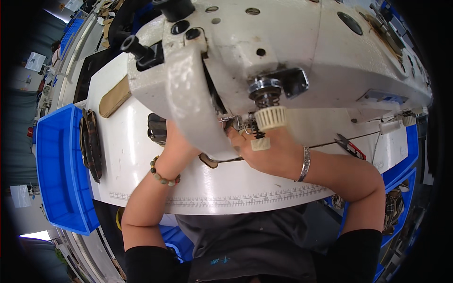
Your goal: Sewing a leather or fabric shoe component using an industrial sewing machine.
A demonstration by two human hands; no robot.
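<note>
A white sewing machine (283,52) stands over the work, its head hiding part of both hands. My left hand (178,139) reaches in behind the white curved guard (188,94); its fingers are hidden. Close to the needle area, my right hand (271,151) has its fingers bent and drawn together. They press on a dark fabric piece with a tan edge (208,161), which lies partly under the machine head and shows between my wrists. Beside my left hand rests a dark folded fabric bundle (156,129).
A tan sole-shaped piece (114,97) lies at the far left of the white table (141,179). Dark patterned pieces (90,144) hang by a blue bin (59,170). Red-handled thread snips (351,147) lie right of my hand. More blue bins (401,200) stand at the right.
</note>
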